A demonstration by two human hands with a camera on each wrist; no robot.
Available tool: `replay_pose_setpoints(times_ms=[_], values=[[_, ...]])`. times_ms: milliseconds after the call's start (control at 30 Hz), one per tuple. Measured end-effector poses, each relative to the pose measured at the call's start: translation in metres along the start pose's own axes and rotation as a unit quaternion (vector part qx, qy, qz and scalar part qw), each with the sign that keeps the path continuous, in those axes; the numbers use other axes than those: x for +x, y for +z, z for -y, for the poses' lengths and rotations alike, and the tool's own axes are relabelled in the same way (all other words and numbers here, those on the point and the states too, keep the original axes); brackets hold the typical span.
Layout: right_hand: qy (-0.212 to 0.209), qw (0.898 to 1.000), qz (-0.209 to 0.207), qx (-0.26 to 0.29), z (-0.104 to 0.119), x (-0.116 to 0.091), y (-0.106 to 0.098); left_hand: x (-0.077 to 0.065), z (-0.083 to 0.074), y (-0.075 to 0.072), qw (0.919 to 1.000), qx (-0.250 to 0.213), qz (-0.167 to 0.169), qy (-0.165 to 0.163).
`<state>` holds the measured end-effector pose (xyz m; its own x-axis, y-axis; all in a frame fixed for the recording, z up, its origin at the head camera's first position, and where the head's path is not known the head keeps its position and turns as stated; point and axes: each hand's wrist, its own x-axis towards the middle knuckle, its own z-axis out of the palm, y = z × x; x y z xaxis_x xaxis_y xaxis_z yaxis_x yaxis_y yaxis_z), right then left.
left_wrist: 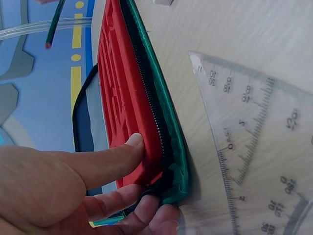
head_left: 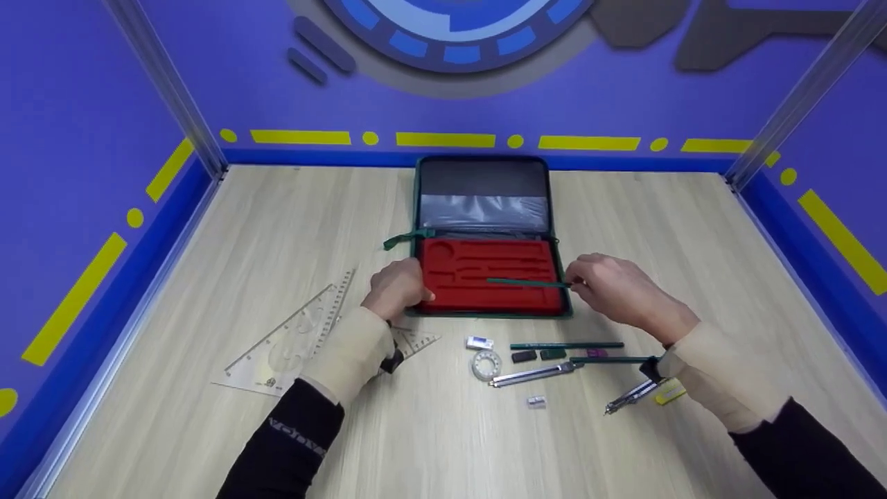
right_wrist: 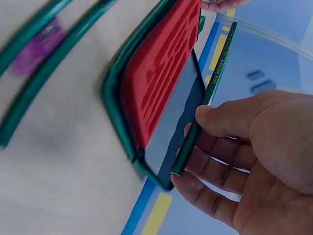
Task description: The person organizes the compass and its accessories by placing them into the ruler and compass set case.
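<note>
Green pencil (head_left: 527, 282): centre right of the head view, its free end over the red insert (head_left: 495, 300); its other end is lost behind the right fingertips. Both ends look blunt in the right wrist view, so I cannot tell which is the writing tip; its print is too small to read.
Pencil's long axis: nearly level in the head view, free end leftward and slightly up; in the right wrist view, a steep diagonal leaning to the upper right.
Clear set square (head_left: 291, 339): left of the frame, partly covered by the left sleeve (head_left: 350, 353); cut off at the right edge of the left wrist view.
Left hand (head_left: 397, 287): clamped on the case's left edge, thumb on the insert, fingers partly hidden beneath.
Green zip case (head_left: 495, 316): centre, lid raised toward the top of the frame.
Silver compass (head_left: 533, 375): lower centre, below a loose pencil (head_left: 567, 345).
Right hand (head_left: 617, 285): right of centre, thumb and fingers pinching the pencil.
Yellow object (head_left: 670, 392): lower right, partly hidden by the right sleeve (head_left: 721, 381); kind unclear.
</note>
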<state>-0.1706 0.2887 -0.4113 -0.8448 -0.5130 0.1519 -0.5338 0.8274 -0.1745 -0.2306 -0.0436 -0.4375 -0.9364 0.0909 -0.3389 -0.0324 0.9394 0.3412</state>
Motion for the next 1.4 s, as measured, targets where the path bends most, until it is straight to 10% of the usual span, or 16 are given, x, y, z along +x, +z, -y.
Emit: replay_pose_setpoints(times_ms=[867,1400], values=[[-0.011,0.995,0.103,-0.009,0.036,0.061,0.033,-0.001,-0.012,-0.007,0.9997,0.021,0.014,0.004],[-0.043,0.995,0.094,-0.015,0.037,0.072,0.042,-0.002,-0.014,-0.008,0.9996,0.009,0.012,-0.022]])
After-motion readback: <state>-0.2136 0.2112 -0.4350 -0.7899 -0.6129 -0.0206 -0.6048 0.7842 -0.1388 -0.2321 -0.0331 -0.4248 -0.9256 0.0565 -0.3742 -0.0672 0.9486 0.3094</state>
